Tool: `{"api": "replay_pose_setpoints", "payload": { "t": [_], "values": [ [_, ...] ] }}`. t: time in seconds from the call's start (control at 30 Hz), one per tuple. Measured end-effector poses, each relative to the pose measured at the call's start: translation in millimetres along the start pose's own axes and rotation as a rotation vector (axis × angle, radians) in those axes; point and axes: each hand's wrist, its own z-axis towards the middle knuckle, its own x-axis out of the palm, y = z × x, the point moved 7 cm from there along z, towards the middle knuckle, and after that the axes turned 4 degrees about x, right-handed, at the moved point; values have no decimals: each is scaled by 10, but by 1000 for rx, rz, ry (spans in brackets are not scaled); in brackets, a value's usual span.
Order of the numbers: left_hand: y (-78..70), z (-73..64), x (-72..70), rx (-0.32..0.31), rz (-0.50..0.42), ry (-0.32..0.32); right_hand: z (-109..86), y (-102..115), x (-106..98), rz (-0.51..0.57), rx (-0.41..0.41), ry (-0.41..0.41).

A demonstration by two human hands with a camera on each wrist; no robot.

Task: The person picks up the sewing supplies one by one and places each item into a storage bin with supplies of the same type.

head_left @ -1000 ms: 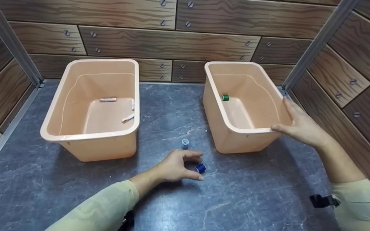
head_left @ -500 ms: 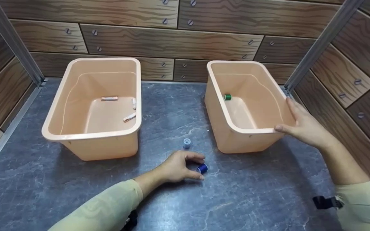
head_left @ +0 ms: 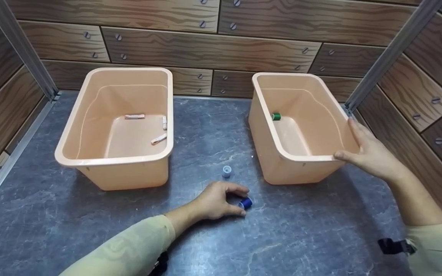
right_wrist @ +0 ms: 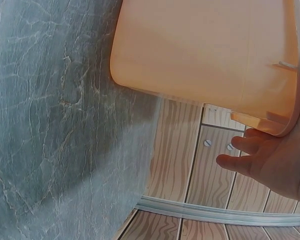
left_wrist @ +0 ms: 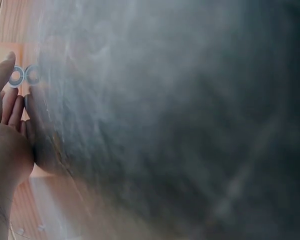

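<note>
At six o'clock, the left hand (head_left: 216,201) has its grip half-parted around a blue spool (head_left: 246,203); at three, the right hand (head_left: 370,156), spread wide, touches a bin rim (head_left: 309,158).

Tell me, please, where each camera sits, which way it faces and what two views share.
Head: worn on the head, facing forward and down at the left peach bin, right peach bin and marbled tabletop; the left hand, right hand and forearms show.
Left wrist: worn there, looking along the tabletop; the left hand shows at the picture's left edge, by a spool.
Right wrist: worn there, facing the right peach bin's outside; the right hand shows at the picture's right edge.
Head and right wrist share the right peach bin.
</note>
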Motion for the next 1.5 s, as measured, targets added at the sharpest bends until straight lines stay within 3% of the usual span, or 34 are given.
{"api": "replay_pose_setpoints", "payload": {
  "t": [0.43,1.2,1.5],
  "values": [
    [-11,2,18,7,23,-44,1,-23,11,1,13,3],
    [-4,-5,17,10,41,-47,9,-16,11,-1,-14,-21],
    [-10,-17,14,17,104,-31,3,-11,11,3,-19,-19]
  ]
}}
